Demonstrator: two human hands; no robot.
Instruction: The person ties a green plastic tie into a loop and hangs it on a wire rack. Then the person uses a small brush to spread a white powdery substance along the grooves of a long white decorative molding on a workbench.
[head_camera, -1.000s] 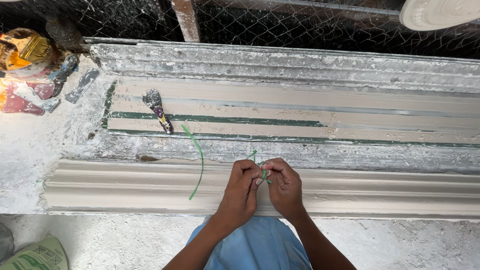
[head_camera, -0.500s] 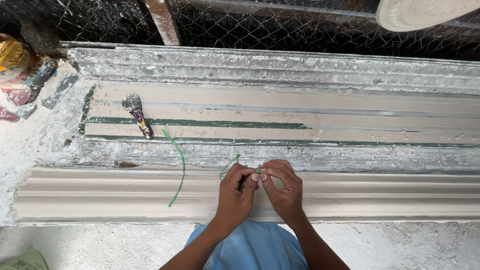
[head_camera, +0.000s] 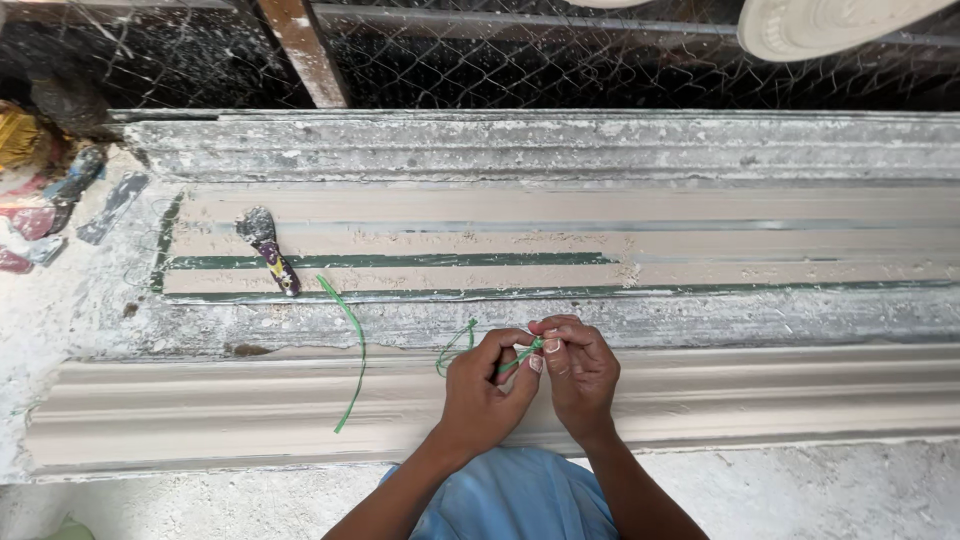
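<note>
My left hand (head_camera: 485, 390) and my right hand (head_camera: 577, 367) meet over a long pale plaster moulding (head_camera: 200, 410). Both pinch a thin green strip (head_camera: 520, 353) between thumb and fingers. A loop of the same green strip (head_camera: 452, 345) curls out to the left of my left hand. A second, longer green strip (head_camera: 352, 355) lies loose across the moulding, further left. My blue-clad knee (head_camera: 520, 495) shows below the hands.
Behind the moulding lies a long plaster-crusted mould bed (head_camera: 560, 250) with green rails. A small brush (head_camera: 268, 248) rests on its left end. Wire mesh fencing (head_camera: 500, 60) and a rusty post (head_camera: 297, 50) stand behind. A white plaster disc (head_camera: 830, 22) sits top right; coloured clutter (head_camera: 35, 190) at far left.
The view has shifted a little, so the brush and clutter sit further left. My hands stay together on the green strip, fingers working it slightly.
</note>
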